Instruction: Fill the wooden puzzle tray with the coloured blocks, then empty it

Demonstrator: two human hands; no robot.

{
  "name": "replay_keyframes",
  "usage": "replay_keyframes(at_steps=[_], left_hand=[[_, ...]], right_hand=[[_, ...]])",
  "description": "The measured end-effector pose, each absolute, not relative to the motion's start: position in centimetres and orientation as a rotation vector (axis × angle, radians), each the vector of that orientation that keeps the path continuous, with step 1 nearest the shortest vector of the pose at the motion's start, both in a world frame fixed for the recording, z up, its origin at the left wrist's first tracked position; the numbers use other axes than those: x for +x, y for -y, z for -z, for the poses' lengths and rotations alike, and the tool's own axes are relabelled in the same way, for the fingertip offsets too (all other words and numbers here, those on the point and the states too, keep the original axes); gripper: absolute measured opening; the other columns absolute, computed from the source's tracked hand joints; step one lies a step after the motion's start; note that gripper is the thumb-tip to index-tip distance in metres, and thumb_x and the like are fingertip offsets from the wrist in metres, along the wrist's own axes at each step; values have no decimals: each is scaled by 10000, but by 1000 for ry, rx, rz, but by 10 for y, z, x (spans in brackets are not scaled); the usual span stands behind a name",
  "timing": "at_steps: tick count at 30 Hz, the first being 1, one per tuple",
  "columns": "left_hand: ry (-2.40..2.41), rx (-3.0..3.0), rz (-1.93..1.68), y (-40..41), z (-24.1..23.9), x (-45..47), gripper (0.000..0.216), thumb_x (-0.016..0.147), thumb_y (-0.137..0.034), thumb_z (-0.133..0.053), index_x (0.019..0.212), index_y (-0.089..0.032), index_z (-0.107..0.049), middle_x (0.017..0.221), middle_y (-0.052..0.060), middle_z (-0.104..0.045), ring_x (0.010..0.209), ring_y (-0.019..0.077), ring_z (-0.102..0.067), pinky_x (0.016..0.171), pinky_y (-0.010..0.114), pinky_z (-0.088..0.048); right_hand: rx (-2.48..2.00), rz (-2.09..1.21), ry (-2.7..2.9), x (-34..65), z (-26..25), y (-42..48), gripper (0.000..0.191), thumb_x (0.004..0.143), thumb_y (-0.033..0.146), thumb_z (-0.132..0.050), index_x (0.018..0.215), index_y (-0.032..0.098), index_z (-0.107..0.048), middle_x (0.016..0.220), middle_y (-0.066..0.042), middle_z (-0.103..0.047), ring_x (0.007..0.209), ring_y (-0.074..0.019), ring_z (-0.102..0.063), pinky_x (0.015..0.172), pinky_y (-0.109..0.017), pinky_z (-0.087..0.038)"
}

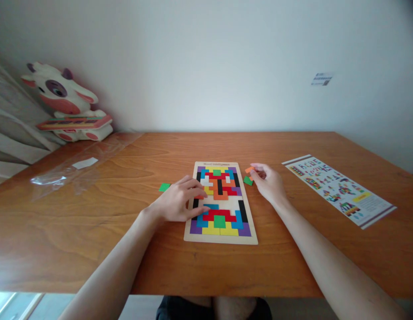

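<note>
A wooden puzzle board lies on the table, filled with coloured block pieces except for a bare patch across its middle. My left hand rests over the board's left side, fingers apart, the fingertips at an orange piece and a blue piece. To the right of the board, my right hand pinches an orange puzzle piece between thumb and fingers. Just below that piece a green puzzle piece lies on the table. Another green piece sits left of the board, beside my left hand.
A printed pattern sheet lies at the right on the wooden table. Clear plastic wrapping spreads over the left side. Behind it stands a cow-shaped toy keyboard near a curtain. A wall borders the table's far edge.
</note>
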State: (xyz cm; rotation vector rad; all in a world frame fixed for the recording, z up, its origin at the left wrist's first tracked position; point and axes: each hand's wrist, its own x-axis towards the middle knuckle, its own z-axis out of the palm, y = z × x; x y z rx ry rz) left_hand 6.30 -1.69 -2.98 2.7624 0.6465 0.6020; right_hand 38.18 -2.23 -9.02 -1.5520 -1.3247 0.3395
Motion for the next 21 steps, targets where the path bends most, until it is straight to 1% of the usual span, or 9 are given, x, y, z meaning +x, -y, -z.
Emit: replay_keyframes(at_steps=[4, 11, 17, 21], left_hand=[[-603, 2693, -515, 23, 33, 71, 269, 871, -425, -676, 1020, -205, -716, 1069, 97, -650, 996, 232, -584, 913, 369, -498], [-702, 2640, -541, 18, 40, 70, 220, 907, -350, -634, 1052, -202, -707, 1088, 94, -626, 1019, 225, -576, 954, 380, -478], [-688, 2637, -519, 19, 38, 70, 269, 862, -416, -688, 1039, -215, -714, 1091, 84, -608, 1035, 232, -567, 962, 386, -468], [-689, 2644, -524, 20, 36, 71, 209, 906, -354, -630, 1021, -203, -716, 1079, 90, -613, 1022, 227, -571, 947, 377, -470]], right_hand=[[-1583, -311, 1351, 386, 93, 20, 324, 837, 430, -603, 1008, 178, -713, 968, -127, -765, 769, -238, -687, 762, -432, -544], [-1617, -285, 1414, 385, 92, 21, 293, 842, 376, -573, 1016, 178, -700, 995, -130, -757, 823, -245, -695, 789, -426, -543], [-1640, -270, 1443, 385, 93, 21, 254, 861, 350, -562, 1020, 196, -688, 1009, -116, -757, 874, -252, -703, 817, -426, -544], [-1649, -270, 1453, 385, 93, 21, 234, 862, 311, -558, 1019, 197, -687, 1008, -114, -756, 895, -258, -707, 836, -439, -544]])
